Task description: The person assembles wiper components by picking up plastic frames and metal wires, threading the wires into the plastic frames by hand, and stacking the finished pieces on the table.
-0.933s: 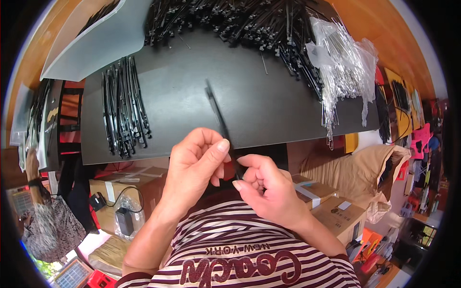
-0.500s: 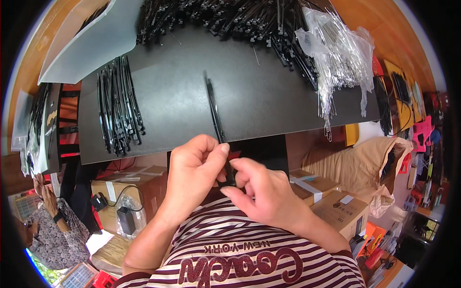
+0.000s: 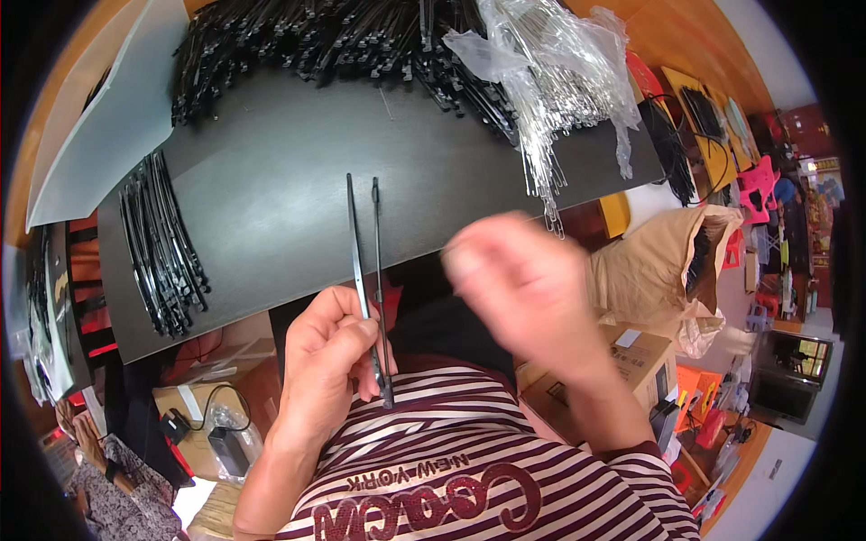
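Close to my body, my left hand (image 3: 332,347) is closed on a long thin black strip (image 3: 354,230). Beside it a second, narrower black rod (image 3: 380,270) runs almost parallel, its lower end showing below my fingers. Both point away from me, over the near edge of the dark table (image 3: 262,216). My right hand (image 3: 523,279) is raised on the right, apart from the strips; motion smears its fingers, so whether it holds anything is not visible. Beyond it, a bundle of thin metal wires with looped ends (image 3: 546,167) spills from a clear plastic bag (image 3: 505,59).
A large pile of black strips (image 3: 307,45) covers the table's far side. A smaller row (image 3: 161,248) lies at the left, near a translucent sheet (image 3: 99,135). Cardboard boxes (image 3: 645,361) and a brown paper sack (image 3: 649,261) stand below right. Another person's arm (image 3: 95,455) shows lower left.
My right hand has left the black pieces and moved up and right. My left hand keeps hold, and the two pieces now stand slightly apart. The whole view has shifted.
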A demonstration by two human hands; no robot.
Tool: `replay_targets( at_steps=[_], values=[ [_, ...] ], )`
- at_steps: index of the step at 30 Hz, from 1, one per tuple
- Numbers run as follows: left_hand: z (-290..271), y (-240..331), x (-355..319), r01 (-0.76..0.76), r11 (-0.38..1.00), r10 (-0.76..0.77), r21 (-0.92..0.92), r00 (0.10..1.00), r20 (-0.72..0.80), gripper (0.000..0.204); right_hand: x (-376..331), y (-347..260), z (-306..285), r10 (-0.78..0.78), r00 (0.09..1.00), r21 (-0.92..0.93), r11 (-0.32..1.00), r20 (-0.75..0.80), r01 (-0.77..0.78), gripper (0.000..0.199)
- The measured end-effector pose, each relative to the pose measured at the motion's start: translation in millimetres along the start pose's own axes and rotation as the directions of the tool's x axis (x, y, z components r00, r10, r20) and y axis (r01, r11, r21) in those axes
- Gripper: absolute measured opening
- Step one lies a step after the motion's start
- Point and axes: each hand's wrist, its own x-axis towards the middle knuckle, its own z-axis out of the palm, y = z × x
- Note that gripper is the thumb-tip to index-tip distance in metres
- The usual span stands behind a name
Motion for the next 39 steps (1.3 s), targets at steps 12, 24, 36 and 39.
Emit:
replay_targets(
  at_steps=[12,24,36,39],
  values=[
    [0.2,-5.5,3.7,-0.067,0.991,0.072,-0.116,0.997,0.033,0.009,63.7,62.5,-101.1,0.279,0.96,-0.556,0.792,-0.035,-0.251,0.024],
    [-5.8,-4.2,2.9,-0.101,0.978,0.103,-0.184,0.995,0.005,0.009,16.9,30.4,-131.8,0.228,0.973,-0.592,0.788,0.028,-0.168,0.009],
    [-16.5,-2.9,-3.2,-0.189,0.974,0.184,-0.126,0.981,-0.054,0.014,-10.1,-10.5,-12.4,0.21,0.917,0.316,0.893,0.34,-0.322,0.005],
    [-19.1,-1.1,-9.1,-0.184,0.979,0.183,-0.09,0.983,-0.028,0.014,-4.1,-11.5,30.3,0.248,0.904,0.559,0.719,0.349,-0.413,0.007]
  ],
)
